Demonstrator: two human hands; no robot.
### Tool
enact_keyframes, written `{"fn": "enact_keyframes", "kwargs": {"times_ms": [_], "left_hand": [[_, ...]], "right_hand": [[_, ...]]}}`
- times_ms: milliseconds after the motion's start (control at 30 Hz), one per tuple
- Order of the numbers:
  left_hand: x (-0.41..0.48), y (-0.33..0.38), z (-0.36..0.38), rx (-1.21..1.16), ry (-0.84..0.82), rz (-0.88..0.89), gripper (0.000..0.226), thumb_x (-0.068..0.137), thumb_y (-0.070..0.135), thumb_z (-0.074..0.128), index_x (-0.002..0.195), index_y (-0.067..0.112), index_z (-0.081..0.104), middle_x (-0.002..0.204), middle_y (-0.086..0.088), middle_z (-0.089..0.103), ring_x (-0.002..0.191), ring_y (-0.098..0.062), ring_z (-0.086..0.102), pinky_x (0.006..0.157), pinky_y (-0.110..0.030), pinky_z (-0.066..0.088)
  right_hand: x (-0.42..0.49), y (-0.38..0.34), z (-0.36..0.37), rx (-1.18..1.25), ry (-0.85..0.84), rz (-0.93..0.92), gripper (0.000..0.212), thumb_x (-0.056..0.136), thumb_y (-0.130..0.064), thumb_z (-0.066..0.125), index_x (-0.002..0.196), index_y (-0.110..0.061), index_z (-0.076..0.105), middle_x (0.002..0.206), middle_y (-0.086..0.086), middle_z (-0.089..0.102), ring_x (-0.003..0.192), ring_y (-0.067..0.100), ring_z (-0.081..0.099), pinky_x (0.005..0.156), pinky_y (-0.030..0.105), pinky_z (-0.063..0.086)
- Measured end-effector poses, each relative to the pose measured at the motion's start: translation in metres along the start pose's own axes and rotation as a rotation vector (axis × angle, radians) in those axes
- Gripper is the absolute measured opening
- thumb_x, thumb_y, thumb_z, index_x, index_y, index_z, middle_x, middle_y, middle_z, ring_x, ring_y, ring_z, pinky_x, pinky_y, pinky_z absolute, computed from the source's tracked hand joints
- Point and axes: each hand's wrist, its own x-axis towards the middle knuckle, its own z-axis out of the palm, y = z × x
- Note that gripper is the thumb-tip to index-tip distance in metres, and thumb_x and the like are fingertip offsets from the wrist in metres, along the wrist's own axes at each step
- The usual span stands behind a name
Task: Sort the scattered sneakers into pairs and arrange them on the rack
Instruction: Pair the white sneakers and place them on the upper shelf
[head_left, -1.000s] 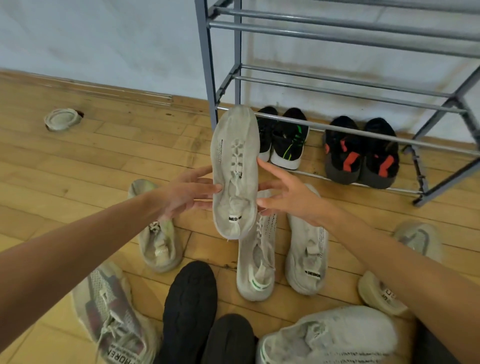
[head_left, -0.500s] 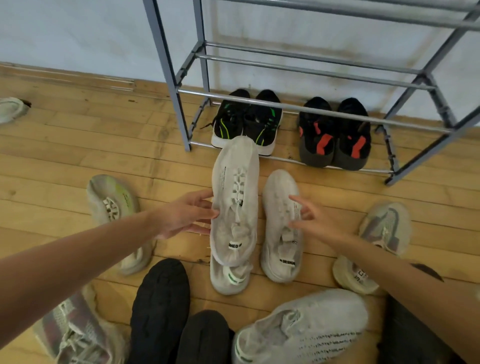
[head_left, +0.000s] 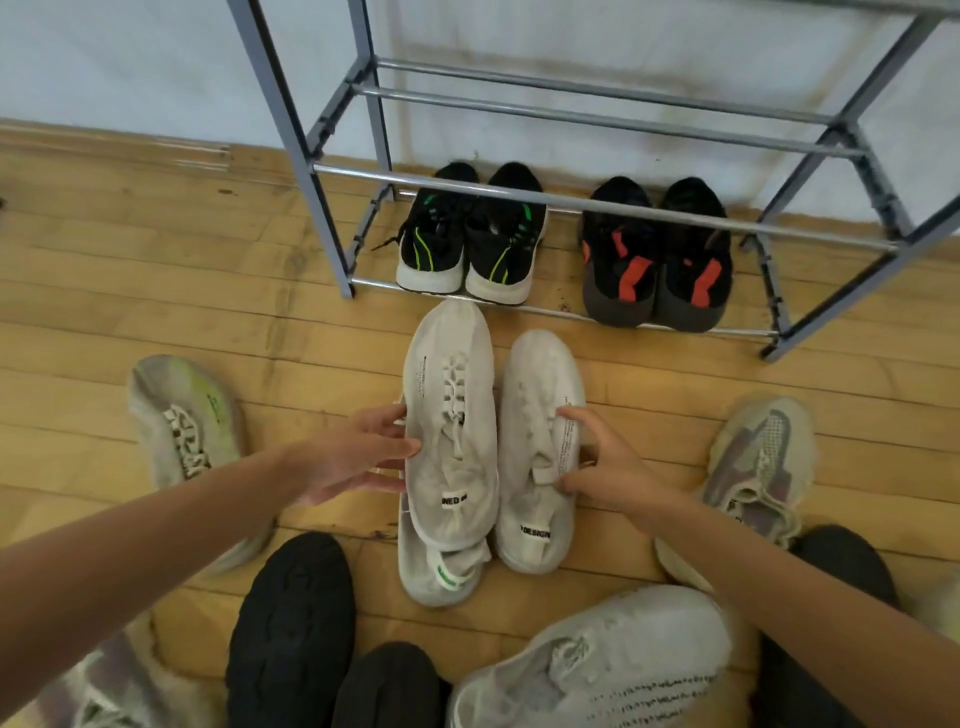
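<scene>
My left hand grips the side of a pale grey knit sneaker, toe pointing at the rack; it lies over a white sneaker with a green heel tab. Beside it on the floor lies its matching pale grey sneaker, and my right hand closes on that shoe's outer side. The grey metal rack stands against the wall. On its bottom shelf sit a black pair with green stripes and a black pair with red patches.
Loose sneakers lie around on the wooden floor: a beige one with a yellow-green streak at left, a beige-and-purple one at right, a white knit one in front, a purple-grey one at bottom left, and black ones near me.
The lifted pale grey sneaker has come down from in front of the rack to floor level. My right hand let go of it and moved onto the matching sneaker on the floor.
</scene>
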Motion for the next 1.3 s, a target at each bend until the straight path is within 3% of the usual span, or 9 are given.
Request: {"fn": "enact_keyframes", "kwargs": {"times_ms": [167, 367, 500, 700, 867, 967, 1100, 1233, 1300], "left_hand": [[-0.012, 0.009, -0.006, 0.068, -0.018, 0.079, 0.064, 0.088, 0.012, 0.061, 0.144, 0.028, 0.033, 0.127, -0.001, 0.062, 0.11, -0.018, 0.063, 0.085, -0.033, 0.057], [-0.048, 0.055, 0.001, 0.087, -0.041, 0.303, 0.048, 0.09, 0.011, 0.057, 0.133, 0.03, 0.046, 0.119, -0.002, 0.068, 0.109, -0.02, 0.065, 0.094, -0.045, 0.052], [-0.074, 0.088, -0.001, 0.089, 0.019, 0.416, 0.052, 0.089, 0.01, 0.058, 0.136, 0.027, 0.044, 0.115, -0.002, 0.07, 0.105, -0.018, 0.067, 0.084, -0.035, 0.057], [-0.099, 0.111, -0.007, 0.115, 0.04, 0.493, 0.059, 0.083, 0.018, 0.065, 0.136, 0.032, 0.043, 0.117, 0.002, 0.069, 0.108, -0.018, 0.065, 0.095, -0.044, 0.051], [-0.087, 0.109, -0.01, 0.129, 0.138, 0.523, 0.069, 0.09, 0.008, 0.057, 0.132, 0.054, 0.027, 0.098, 0.01, 0.075, 0.094, -0.01, 0.07, 0.07, -0.026, 0.059], [-0.069, 0.117, -0.011, 0.163, 0.151, 0.483, 0.068, 0.092, 0.009, 0.054, 0.14, 0.048, 0.027, 0.107, 0.004, 0.071, 0.097, -0.013, 0.069, 0.072, -0.027, 0.059], [-0.047, 0.155, -0.022, 0.182, 0.197, 0.512, 0.062, 0.093, 0.008, 0.053, 0.138, 0.046, 0.033, 0.105, 0.006, 0.07, 0.082, -0.004, 0.071, 0.06, -0.017, 0.055], [-0.01, 0.22, -0.044, 0.195, 0.306, 0.526, 0.059, 0.095, 0.005, 0.046, 0.137, 0.044, 0.032, 0.109, 0.001, 0.064, 0.085, -0.012, 0.065, 0.061, -0.021, 0.054], [0.018, 0.253, -0.058, 0.252, 0.403, 0.502, 0.057, 0.095, 0.004, 0.042, 0.14, 0.038, 0.033, 0.111, -0.004, 0.061, 0.085, -0.015, 0.061, 0.061, -0.025, 0.049]], "right_hand": [[-0.027, -0.005, -0.025, 0.184, 0.078, -0.122, 0.083, 0.077, 0.009, 0.068, 0.137, -0.04, 0.038, 0.125, 0.004, 0.058, 0.106, 0.016, 0.061, 0.069, 0.021, 0.057], [-0.054, -0.061, -0.042, 0.035, 0.113, -0.37, 0.085, 0.078, 0.006, 0.069, 0.136, -0.047, 0.037, 0.126, -0.013, 0.057, 0.098, -0.003, 0.063, 0.073, 0.016, 0.053], [-0.071, -0.11, -0.056, -0.013, 0.158, -0.466, 0.084, 0.077, 0.006, 0.07, 0.131, -0.052, 0.04, 0.115, -0.004, 0.064, 0.091, 0.004, 0.066, 0.074, 0.024, 0.057], [-0.086, -0.155, -0.066, -0.036, 0.125, -0.492, 0.085, 0.077, 0.008, 0.069, 0.132, -0.049, 0.04, 0.107, 0.006, 0.068, 0.097, 0.023, 0.066, 0.078, 0.032, 0.059], [-0.062, -0.153, -0.064, -0.002, 0.052, -0.389, 0.085, 0.076, 0.011, 0.068, 0.137, -0.042, 0.039, 0.109, 0.005, 0.068, 0.1, 0.019, 0.065, 0.081, 0.031, 0.057], [-0.035, -0.152, -0.065, -0.01, 0.02, -0.307, 0.087, 0.075, 0.011, 0.068, 0.14, -0.038, 0.038, 0.112, 0.007, 0.066, 0.103, 0.019, 0.064, 0.086, 0.033, 0.056], [-0.004, -0.177, -0.085, 0.076, 0.019, -0.317, 0.085, 0.076, 0.013, 0.067, 0.137, -0.041, 0.04, 0.116, 0.008, 0.063, 0.106, 0.022, 0.062, 0.089, 0.036, 0.054], [0.051, -0.219, -0.109, 0.131, 0.022, -0.34, 0.082, 0.078, 0.016, 0.063, 0.137, -0.036, 0.04, 0.115, 0.012, 0.062, 0.106, 0.024, 0.062, 0.097, 0.038, 0.049], [0.084, -0.243, -0.114, 0.161, 0.028, -0.35, 0.082, 0.077, 0.018, 0.06, 0.142, -0.026, 0.038, 0.107, 0.011, 0.06, 0.096, 0.023, 0.06, 0.087, 0.032, 0.052]]}}
